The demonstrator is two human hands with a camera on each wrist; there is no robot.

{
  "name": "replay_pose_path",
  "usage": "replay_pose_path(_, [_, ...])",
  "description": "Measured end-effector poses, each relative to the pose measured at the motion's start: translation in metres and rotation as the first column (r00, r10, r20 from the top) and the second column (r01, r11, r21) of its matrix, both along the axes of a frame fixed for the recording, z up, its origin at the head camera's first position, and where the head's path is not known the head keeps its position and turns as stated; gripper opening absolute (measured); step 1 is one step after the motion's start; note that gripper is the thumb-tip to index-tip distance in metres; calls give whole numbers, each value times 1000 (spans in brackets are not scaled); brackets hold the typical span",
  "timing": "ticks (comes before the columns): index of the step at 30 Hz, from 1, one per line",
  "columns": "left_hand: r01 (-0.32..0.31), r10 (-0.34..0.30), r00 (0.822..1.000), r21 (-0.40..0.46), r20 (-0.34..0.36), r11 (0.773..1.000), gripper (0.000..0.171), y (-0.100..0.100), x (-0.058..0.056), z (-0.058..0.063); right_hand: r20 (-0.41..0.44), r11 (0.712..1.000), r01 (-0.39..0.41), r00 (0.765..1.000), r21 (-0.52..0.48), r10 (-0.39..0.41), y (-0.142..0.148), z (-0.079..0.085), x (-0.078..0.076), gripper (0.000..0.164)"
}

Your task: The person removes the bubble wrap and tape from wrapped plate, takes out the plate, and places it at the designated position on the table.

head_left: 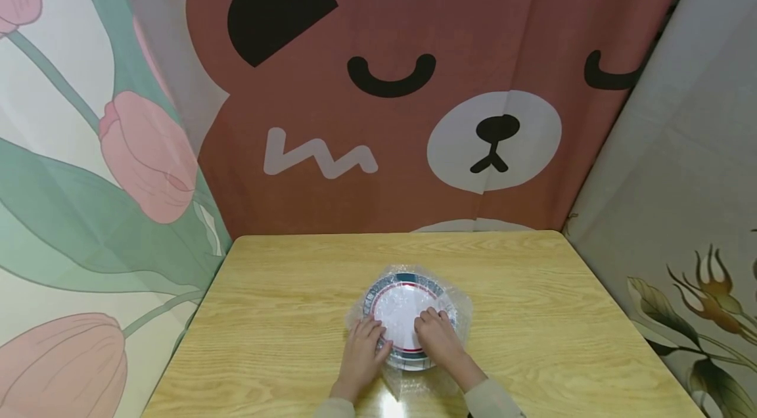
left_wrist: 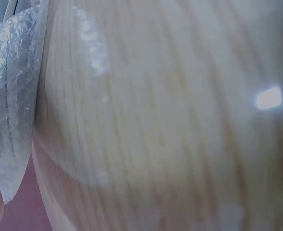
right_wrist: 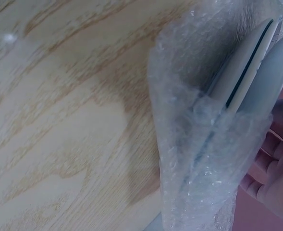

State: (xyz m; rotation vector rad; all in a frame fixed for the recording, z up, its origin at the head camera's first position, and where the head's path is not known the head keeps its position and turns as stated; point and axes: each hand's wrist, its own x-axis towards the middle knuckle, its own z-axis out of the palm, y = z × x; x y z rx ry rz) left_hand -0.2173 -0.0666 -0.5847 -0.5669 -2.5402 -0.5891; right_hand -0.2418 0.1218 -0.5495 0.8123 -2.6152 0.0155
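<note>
A round plate (head_left: 402, 317) with a white middle, a red ring and a blue patterned rim lies face up on the table. Bubble wrap (head_left: 464, 309) spreads around it, and more than one plate edge (right_wrist: 249, 67) shows within the wrap (right_wrist: 203, 159) in the right wrist view. My left hand (head_left: 362, 352) is at the plate's left rim, fingers bent over the wrap, thumb toward the plate's near side. My right hand (head_left: 440, 339) curls its fingers at the wrap over the right part of the plate. In the left wrist view only wrap (left_wrist: 16, 72) and a bit of hand show.
The plates lie near the front middle of a wood-grain table (head_left: 266, 313). A cloth with a bear print (head_left: 402, 142) hangs behind the back edge. Printed curtains flank the left (head_left: 53, 227) and right (head_left: 650, 162) sides.
</note>
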Motion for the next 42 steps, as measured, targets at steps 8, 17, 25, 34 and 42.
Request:
replay_pose_path(8, [0,0,999,-2,-40,1000,26,0,-1,-1,-42,1000,-19,999,4,19,0,0,2,11])
replay_pose_path(17, [8,-8,998,4,-56,1000,25,0,-1,-1,-34,1000,-16,999,5,16,0,1,4,10])
replay_pose_path(25, [8,-8,998,-2,-57,1000,26,0,-2,-3,-50,1000,-26,998,-15,25,1,1,6,12])
replay_pose_path(34, [4,-4,1000,-12,-7,1000,29,-1,-2,-2,-81,999,-35,996,-8,34,2,0,6,12])
replay_pose_path(42, [15,-15,999,-3,-30,1000,28,-1,-2,-3,-60,999,-36,998,2,36,3,2,8,11])
